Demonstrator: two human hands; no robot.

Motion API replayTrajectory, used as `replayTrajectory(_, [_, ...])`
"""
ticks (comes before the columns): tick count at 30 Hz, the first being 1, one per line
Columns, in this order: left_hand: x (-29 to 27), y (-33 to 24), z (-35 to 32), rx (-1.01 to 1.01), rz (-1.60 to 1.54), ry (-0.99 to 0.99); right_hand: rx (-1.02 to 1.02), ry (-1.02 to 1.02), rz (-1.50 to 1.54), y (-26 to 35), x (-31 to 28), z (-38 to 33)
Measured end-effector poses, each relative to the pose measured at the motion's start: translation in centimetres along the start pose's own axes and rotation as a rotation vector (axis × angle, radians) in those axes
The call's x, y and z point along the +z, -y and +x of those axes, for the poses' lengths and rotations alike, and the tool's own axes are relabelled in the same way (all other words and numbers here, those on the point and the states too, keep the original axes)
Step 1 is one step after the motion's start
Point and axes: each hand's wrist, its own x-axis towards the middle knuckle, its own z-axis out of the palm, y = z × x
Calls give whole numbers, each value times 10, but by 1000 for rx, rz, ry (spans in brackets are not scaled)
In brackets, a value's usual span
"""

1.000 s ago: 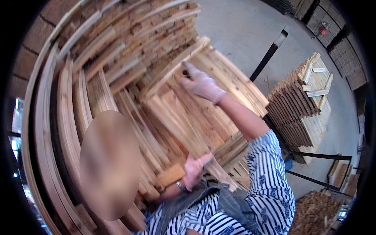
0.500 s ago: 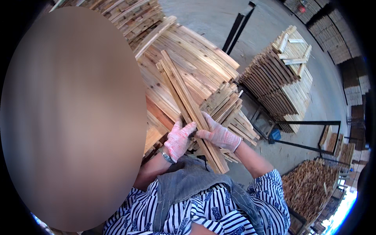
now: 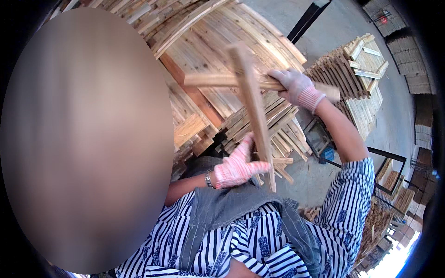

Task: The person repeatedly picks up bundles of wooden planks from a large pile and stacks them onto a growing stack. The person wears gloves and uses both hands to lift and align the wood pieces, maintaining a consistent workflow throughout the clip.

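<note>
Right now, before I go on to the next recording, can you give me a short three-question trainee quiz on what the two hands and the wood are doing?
1. True or false: the left hand grips the lower part of a wooden slat that stands nearly upright.
2. What does the right hand hold?
A. a hammer
B. a second slat lying crosswise
C. nothing
3. Fill in: both hands wear ____, and behind them lies a big ____ of wooden slats.

Key
1. True.
2. B; it crosses behind the upright slat.
3. Gloves; pile.
</note>
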Motion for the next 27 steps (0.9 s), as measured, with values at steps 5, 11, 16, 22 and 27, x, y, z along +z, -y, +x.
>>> replayTrajectory(5, [6,24,-2,-94,96,142,-119,199,-176,4,6,45])
replayTrajectory(11, [7,16,5,-126,27,97,-63,382,-256,7,1,74])
replayTrajectory(16, [12,16,4,-204,3,132,-86,129,-157,-12,8,73])
replayTrajectory(22, [5,8,6,-133,393,126,-136,66,-140,-13,-2,80])
replayTrajectory(27, [12,-3,2,-203,5,-50,-100,105,-173,-9,24,92])
